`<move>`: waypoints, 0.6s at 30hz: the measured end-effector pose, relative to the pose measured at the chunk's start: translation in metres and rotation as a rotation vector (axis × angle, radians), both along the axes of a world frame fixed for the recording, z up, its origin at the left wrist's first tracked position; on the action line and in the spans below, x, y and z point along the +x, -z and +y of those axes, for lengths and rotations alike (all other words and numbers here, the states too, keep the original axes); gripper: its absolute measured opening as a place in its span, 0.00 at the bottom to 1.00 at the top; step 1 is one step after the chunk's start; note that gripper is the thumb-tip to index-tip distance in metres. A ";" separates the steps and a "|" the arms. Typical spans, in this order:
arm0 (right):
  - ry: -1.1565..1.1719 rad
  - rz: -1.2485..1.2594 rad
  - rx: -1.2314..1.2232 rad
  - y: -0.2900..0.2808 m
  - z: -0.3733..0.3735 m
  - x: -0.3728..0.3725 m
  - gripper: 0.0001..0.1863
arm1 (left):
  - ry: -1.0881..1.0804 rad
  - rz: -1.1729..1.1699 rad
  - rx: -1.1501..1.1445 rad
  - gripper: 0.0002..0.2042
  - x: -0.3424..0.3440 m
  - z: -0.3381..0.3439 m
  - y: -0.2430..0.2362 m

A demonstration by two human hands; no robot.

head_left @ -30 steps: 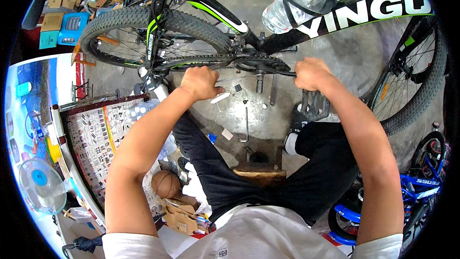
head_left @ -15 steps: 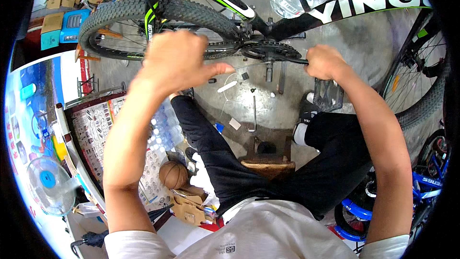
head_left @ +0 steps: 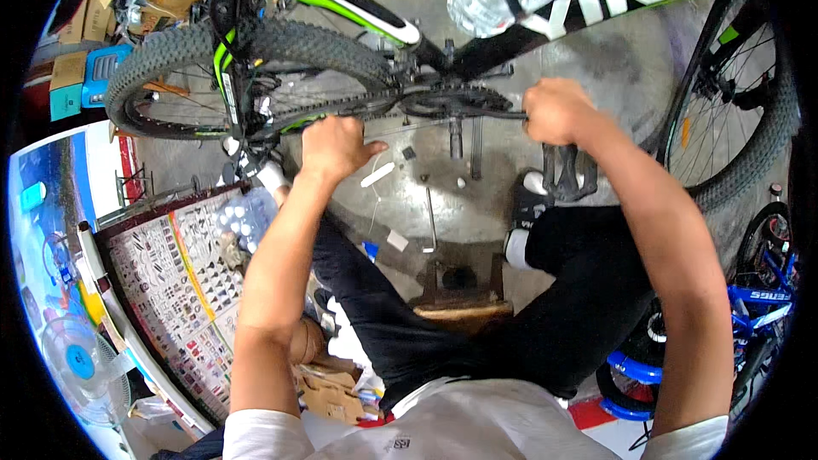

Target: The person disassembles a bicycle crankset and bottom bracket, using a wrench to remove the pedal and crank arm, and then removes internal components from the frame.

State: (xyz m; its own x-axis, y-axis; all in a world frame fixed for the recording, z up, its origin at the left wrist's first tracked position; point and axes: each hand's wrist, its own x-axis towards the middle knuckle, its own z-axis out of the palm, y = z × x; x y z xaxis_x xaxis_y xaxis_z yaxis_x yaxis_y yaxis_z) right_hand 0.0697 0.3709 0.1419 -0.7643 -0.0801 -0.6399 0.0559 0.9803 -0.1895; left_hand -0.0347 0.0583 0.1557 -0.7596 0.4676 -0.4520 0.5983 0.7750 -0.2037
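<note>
A bicycle with a black, green and white frame (head_left: 375, 17) lies across the upper view. My right hand (head_left: 558, 111) is closed round the outer end of the crank arm (head_left: 514, 114), beside the chainring (head_left: 452, 100). Below that hand hangs a black pedal (head_left: 569, 172). My left hand (head_left: 335, 149) is near the chainstay and the lower edge of the knobby rear wheel (head_left: 132, 89). Its fingers are curled and the thumb points right. Whatever those fingers hold, if anything, is hidden. A thin line runs from near that thumb toward the chainring.
A hex key (head_left: 429, 220), a white strip (head_left: 377, 175) and small parts lie on the floor between my legs. A low wooden stool (head_left: 464, 311) is under me. At left stand a printed board (head_left: 162, 290) and a fan (head_left: 81, 362); blue bicycles (head_left: 758, 298) are at right.
My left hand has moved away from me in height, down to the chainstay area and slightly right. My right hand stays at the crank end; the whole view has shifted a little.
</note>
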 end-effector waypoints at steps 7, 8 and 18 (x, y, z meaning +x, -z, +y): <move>-0.014 0.122 -0.068 0.009 0.000 -0.004 0.14 | 0.067 0.026 0.017 0.24 -0.004 0.001 -0.015; -0.008 0.117 -0.071 0.009 0.000 -0.004 0.14 | 0.118 0.013 0.008 0.23 -0.006 0.001 -0.015; 0.014 0.037 -0.030 -0.001 -0.004 -0.007 0.15 | 0.182 -0.003 0.009 0.23 -0.007 -0.010 0.000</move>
